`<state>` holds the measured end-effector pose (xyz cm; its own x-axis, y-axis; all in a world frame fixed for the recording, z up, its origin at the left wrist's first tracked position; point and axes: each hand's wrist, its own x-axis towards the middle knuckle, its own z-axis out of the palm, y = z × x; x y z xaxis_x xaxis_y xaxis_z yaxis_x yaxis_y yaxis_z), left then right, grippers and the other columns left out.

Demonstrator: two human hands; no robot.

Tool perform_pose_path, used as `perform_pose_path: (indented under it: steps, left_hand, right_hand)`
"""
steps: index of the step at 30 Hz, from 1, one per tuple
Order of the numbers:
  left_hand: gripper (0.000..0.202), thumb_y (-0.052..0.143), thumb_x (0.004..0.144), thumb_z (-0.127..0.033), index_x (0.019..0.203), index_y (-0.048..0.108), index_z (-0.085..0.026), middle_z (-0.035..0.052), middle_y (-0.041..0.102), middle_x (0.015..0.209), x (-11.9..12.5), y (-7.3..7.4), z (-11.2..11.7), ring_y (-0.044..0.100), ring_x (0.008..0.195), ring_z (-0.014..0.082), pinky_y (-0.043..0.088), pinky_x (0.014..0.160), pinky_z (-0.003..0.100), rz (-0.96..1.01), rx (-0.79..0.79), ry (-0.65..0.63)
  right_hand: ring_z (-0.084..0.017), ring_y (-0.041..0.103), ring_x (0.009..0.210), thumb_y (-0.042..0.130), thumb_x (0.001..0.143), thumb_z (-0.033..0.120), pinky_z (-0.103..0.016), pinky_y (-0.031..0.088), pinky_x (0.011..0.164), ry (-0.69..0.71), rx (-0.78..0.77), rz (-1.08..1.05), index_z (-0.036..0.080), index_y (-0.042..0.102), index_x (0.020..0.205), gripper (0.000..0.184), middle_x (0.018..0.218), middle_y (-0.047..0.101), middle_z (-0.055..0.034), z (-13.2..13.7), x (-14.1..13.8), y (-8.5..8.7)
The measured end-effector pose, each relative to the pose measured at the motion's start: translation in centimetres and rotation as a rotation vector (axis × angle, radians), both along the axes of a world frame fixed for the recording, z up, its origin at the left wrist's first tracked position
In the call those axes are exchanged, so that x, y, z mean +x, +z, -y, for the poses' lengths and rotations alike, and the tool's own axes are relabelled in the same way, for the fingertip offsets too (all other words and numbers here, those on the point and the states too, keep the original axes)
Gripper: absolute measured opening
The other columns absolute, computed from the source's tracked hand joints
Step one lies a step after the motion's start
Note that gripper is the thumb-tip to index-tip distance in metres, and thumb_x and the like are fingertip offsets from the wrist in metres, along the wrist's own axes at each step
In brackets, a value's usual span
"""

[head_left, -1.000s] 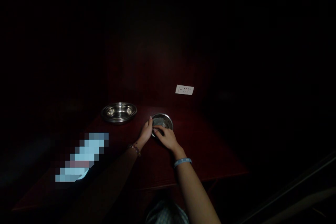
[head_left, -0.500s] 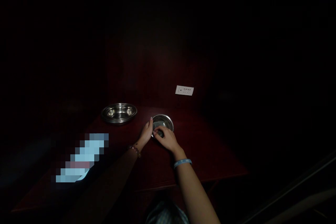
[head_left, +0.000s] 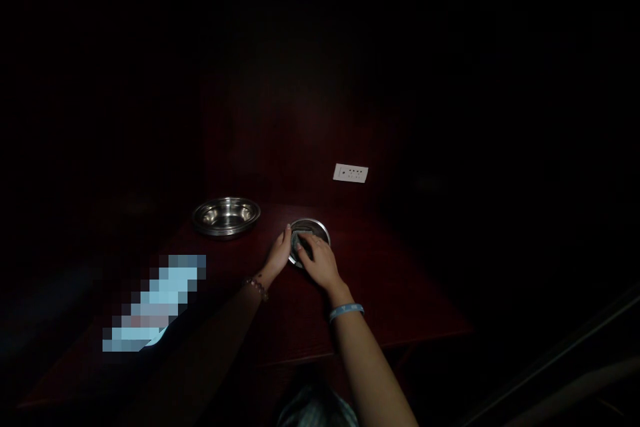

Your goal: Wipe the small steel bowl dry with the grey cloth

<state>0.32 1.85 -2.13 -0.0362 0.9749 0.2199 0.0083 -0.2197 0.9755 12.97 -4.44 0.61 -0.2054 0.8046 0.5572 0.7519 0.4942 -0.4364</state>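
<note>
A shiny metal bowl (head_left: 324, 229) rests on the dark red table. My left hand (head_left: 279, 255) is closed on the bowl's left rim, its thumb up along the edge. Inside the bowl, the bent fingers of my right hand (head_left: 321, 263) press on a greyish cloth (head_left: 301, 238), which partly shows between thumb and fingers. Shadow and my right hand hide much of the bowl's inside.
Wide metal dishes (head_left: 227, 235), seemingly stacked, stand on the table (head_left: 350, 293) at the back left. A bright, pixelated oblong (head_left: 163, 300) lies at the left. A white socket plate (head_left: 351, 173) is on the back wall. Surroundings are very dark.
My right fingers have shifted inside the bowl and stretched farther in, and more of the cloth's edge shows. My left hand and the bowl have stayed in place.
</note>
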Motion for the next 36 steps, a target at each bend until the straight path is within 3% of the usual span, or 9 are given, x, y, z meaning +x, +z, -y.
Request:
perform_pose_path:
  steps: [10,17,24,36]
  left_hand:
    - [0.066,0.03,0.091,-0.063,0.106,0.068,-0.011,0.0158,0.072,0.111,-0.2,0.0,0.3,0.067,0.105,0.026,0.049,0.097,0.036,-0.012,0.034,-0.012]
    - [0.063,0.033,0.092,-0.061,0.11,0.067,-0.012,0.0167,0.07,0.118,-0.2,0.1,0.3,0.064,0.112,0.0268,0.046,0.102,0.038,-0.015,0.022,0.003]
    - [0.061,0.034,0.093,-0.058,0.114,0.067,-0.011,0.0169,0.068,0.123,-0.3,-0.5,-0.3,0.062,0.117,0.0264,0.043,0.105,0.037,-0.037,0.019,0.017]
    - [0.056,0.034,0.094,-0.054,0.107,0.068,-0.013,0.015,0.072,0.115,-0.1,0.2,0.3,0.064,0.113,0.0256,0.046,0.102,0.036,-0.006,0.016,0.023]
  right_hand:
    - [-0.023,0.052,0.133,0.049,0.094,0.045,-0.04,0.04,0.113,0.066,-0.13,0.08,0.021,0.053,0.14,0.051,0.141,0.057,-0.0088,0.7,-0.3,0.4]
    - [-0.025,0.064,0.118,0.054,0.092,0.044,-0.038,0.048,0.103,-0.007,-0.214,0.1,0.028,0.059,0.134,0.045,0.126,0.069,-0.005,1.1,-0.4,1.3]
    - [-0.023,0.067,0.114,0.054,0.093,0.047,-0.037,0.05,0.1,-0.048,-0.239,0.036,0.031,0.068,0.123,0.037,0.118,0.073,-0.0032,0.8,-0.2,1.3]
    - [-0.022,0.065,0.117,0.054,0.094,0.044,-0.037,0.05,0.102,0.003,-0.228,0.027,0.032,0.064,0.127,0.037,0.122,0.071,-0.0024,0.6,0.0,0.9]
